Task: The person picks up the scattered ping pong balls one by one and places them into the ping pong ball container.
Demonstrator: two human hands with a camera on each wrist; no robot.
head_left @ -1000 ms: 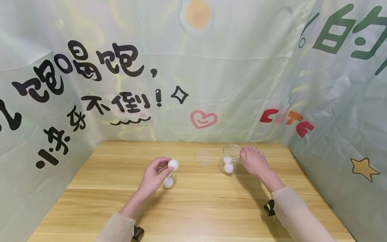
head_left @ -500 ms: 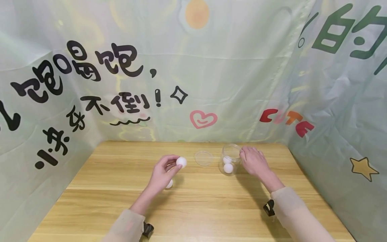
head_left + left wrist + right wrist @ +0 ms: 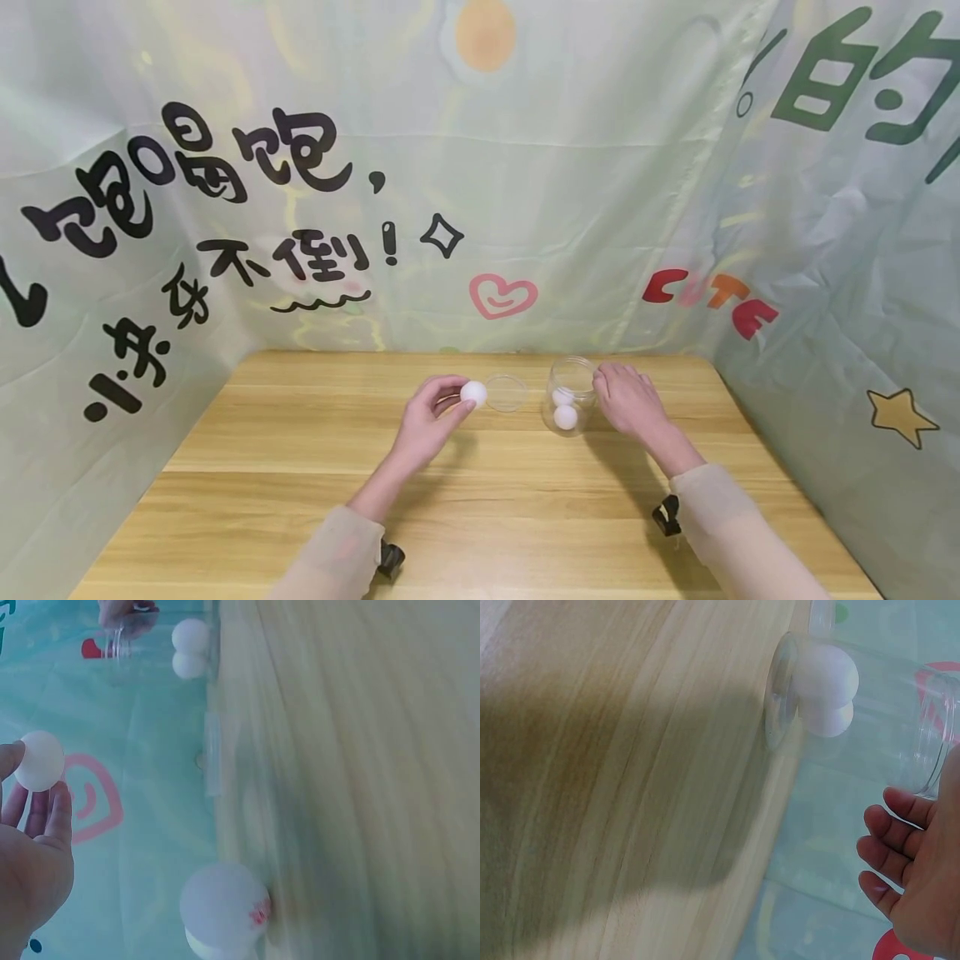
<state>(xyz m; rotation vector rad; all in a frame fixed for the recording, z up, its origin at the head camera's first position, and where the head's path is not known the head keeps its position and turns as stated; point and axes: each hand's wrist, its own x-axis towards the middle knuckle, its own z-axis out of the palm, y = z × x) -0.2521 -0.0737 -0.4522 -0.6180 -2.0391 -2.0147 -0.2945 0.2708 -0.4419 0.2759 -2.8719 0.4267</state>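
A white ping-pong ball (image 3: 473,394) is pinched between the thumb and fingers of my left hand (image 3: 427,425), held above the table left of the jar. My right hand (image 3: 632,400) holds the rim of a clear jar (image 3: 557,417) from the right; in the right wrist view its other fingers are loosely bent, and the thumb is hidden. Two white balls (image 3: 826,675) lie at the bottom of the upright, uncovered jar. Two more ping-pong balls (image 3: 225,904), one with a red print, show on the table in the left wrist view; my left hand and arm hide them in the head view.
A clear round lid (image 3: 507,393) lies flat on the wooden table (image 3: 525,517), between the left hand and the jar. Printed fabric (image 3: 420,317) hangs behind the table and along both sides.
My left hand has moved right with the pinched ball, nearer the lid and jar, covering the balls on the table in the head view. My right hand and the jar have stayed in place.
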